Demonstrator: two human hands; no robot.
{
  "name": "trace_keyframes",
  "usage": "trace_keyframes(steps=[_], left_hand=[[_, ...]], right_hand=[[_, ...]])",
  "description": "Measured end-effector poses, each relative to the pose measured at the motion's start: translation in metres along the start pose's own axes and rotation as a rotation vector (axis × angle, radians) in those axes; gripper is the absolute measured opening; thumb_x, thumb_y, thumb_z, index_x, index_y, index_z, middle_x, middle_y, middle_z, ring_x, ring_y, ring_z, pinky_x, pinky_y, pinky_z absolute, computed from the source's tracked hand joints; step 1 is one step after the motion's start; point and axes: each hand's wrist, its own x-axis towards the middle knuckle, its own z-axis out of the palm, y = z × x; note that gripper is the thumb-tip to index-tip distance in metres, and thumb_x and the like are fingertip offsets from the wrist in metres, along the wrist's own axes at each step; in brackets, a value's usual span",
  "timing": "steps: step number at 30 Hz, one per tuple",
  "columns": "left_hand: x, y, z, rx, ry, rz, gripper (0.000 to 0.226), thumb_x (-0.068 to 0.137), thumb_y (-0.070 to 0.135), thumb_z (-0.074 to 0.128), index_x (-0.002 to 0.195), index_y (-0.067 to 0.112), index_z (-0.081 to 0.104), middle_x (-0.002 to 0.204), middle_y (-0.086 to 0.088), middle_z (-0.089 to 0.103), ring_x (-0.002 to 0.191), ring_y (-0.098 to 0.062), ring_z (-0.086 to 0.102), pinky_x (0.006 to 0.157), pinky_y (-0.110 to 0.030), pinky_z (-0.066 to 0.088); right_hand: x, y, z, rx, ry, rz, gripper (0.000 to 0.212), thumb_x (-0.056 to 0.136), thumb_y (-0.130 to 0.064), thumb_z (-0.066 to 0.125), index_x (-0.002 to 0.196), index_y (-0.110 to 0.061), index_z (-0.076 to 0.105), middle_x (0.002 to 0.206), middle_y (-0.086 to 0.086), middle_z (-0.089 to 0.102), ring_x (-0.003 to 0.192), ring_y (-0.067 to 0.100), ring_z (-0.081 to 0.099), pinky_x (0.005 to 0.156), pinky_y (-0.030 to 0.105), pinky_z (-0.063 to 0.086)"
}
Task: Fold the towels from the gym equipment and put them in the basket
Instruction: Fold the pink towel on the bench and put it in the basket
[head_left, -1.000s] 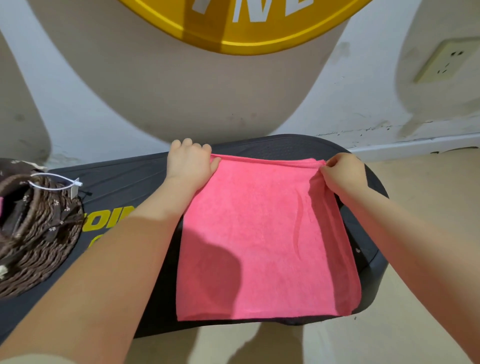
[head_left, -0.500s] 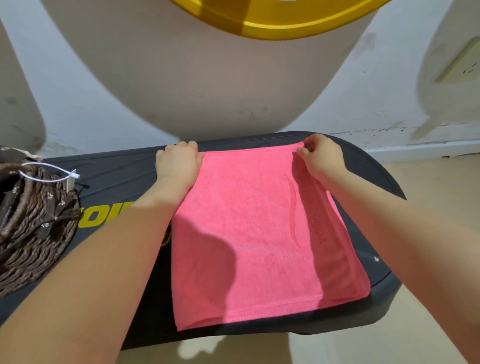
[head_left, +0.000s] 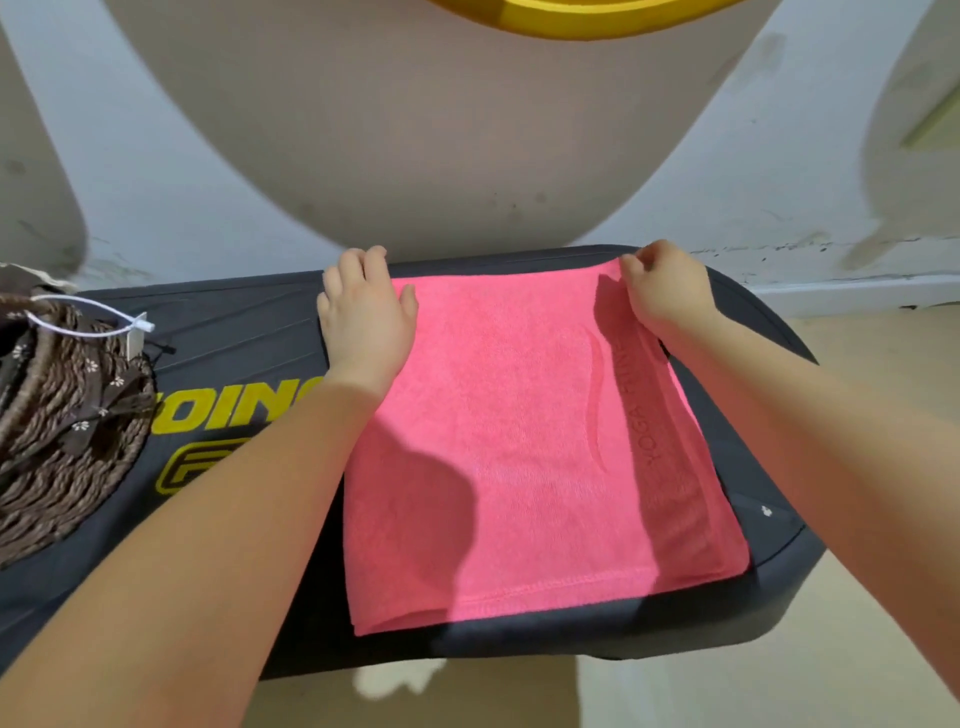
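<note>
Slid leftward: right hand (head_left: 667, 296) pinching pink towel's (head_left: 519, 441) far corner; left hand (head_left: 366, 317) flat, fingers straight. Mid-fold; next, carry corner across.

Printed in yellow on the dark pad (head_left: 244, 332), left of the pink towel (head_left: 519, 441): "OINC", partly covered by a forearm, above an unreadable outlined logo. Embossed along the towel's right side, upside down: "YOGA", further letters unclear.

one pink towel (head_left: 524, 441), one woven basket (head_left: 57, 431), two hands, left (head_left: 366, 317) and right (head_left: 667, 293)
</note>
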Motion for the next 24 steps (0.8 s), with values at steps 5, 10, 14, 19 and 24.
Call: trace_keyframes(steps=[5, 10, 14, 19, 24], left_hand=[[-0.049, 0.006, -0.008, -0.082, -0.019, 0.123, 0.04, 0.091, 0.026, 0.05, 0.126, 0.006, 0.048, 0.132, -0.014, 0.044, 0.123, -0.033, 0.037, 0.1, -0.044, 0.029], [-0.112, 0.001, -0.026, -0.138, -0.132, 0.246, 0.055, 0.08, 0.052, 0.029, 0.097, 0.009, 0.059, 0.106, -0.011, 0.054, 0.103, -0.031, 0.048, 0.088, -0.038, 0.035], [-0.16, -0.013, -0.039, -0.099, -0.254, 0.417, 0.06, 0.073, 0.063, 0.035, 0.091, 0.011, 0.059, 0.094, -0.006, 0.055, 0.092, -0.021, 0.045, 0.079, -0.029, 0.027], [-0.197, -0.034, -0.043, -0.058, -0.177, 0.49, 0.048, 0.068, 0.058, 0.049, 0.087, 0.015, 0.059, 0.084, 0.0, 0.058, 0.083, -0.011, 0.039, 0.071, -0.024, 0.024], [-0.21, -0.049, -0.048, -0.019, -0.071, 0.378, 0.024, 0.072, 0.025, 0.047, 0.091, 0.015, 0.058, 0.086, -0.004, 0.06, 0.081, -0.017, 0.043, 0.068, -0.028, 0.023]], right_hand=[[-0.043, 0.02, -0.022, 0.169, -0.131, 0.038, 0.014, 0.088, -0.024, 0.047, 0.084, -0.012, 0.055, 0.074, 0.005, 0.054, 0.068, 0.023, 0.05, 0.065, 0.029, 0.038], [-0.092, 0.03, -0.046, 0.291, -0.218, 0.1, 0.015, 0.088, -0.014, 0.052, 0.077, -0.007, 0.058, 0.065, 0.004, 0.055, 0.055, 0.015, 0.048, 0.051, 0.024, 0.035], [-0.125, 0.042, -0.057, 0.322, -0.301, 0.174, 0.021, 0.088, -0.021, 0.058, 0.073, -0.005, 0.06, 0.068, 0.008, 0.056, 0.058, 0.018, 0.046, 0.051, 0.025, 0.031], [-0.152, 0.046, -0.06, 0.193, -0.418, 0.166, 0.031, 0.083, -0.024, 0.065, 0.061, -0.006, 0.052, 0.054, 0.007, 0.043, 0.05, 0.018, 0.036, 0.046, 0.025, 0.026], [-0.169, 0.058, -0.054, -0.03, -0.247, 0.084, 0.027, 0.083, -0.021, 0.066, 0.072, 0.004, 0.06, 0.069, 0.015, 0.058, 0.063, 0.024, 0.048, 0.053, 0.031, 0.034]])
